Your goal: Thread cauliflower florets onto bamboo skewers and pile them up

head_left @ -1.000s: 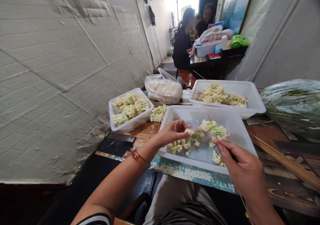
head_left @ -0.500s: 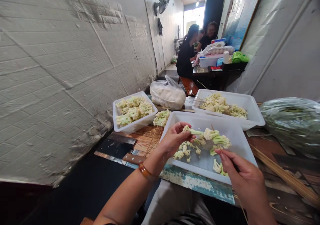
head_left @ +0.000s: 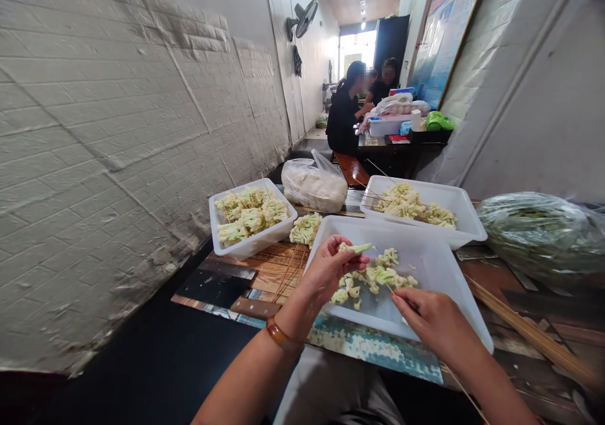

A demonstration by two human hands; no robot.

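My left hand (head_left: 338,264) pinches a cauliflower floret (head_left: 358,248) by its head, the pale green stem pointing right, above the middle white tub (head_left: 439,264). Between the fingers of my right hand (head_left: 428,314) is a thin bamboo skewer (head_left: 466,395), its tail running down past my wrist. Cauliflower pieces (head_left: 385,277) lie at the skewer's far end, low over the tub; which ones are threaded on it I cannot tell. Small loose florets (head_left: 347,289) rest on the tub floor beneath my left hand.
Skewered cauliflower fills a left tub (head_left: 246,251) and part of a back right tub (head_left: 466,214). One bunch (head_left: 306,228) lies between. A wooden-handled cleaver (head_left: 255,307), a tied plastic bag (head_left: 316,184), bundled skewers (head_left: 524,324) and a wrapped bundle (head_left: 543,236) surround them. People (head_left: 344,116) sit farther back.
My right hand has moved left and lower with the skewer, bringing the cauliflower down into the tub. My left hand still holds its floret. The view has tilted up slightly.
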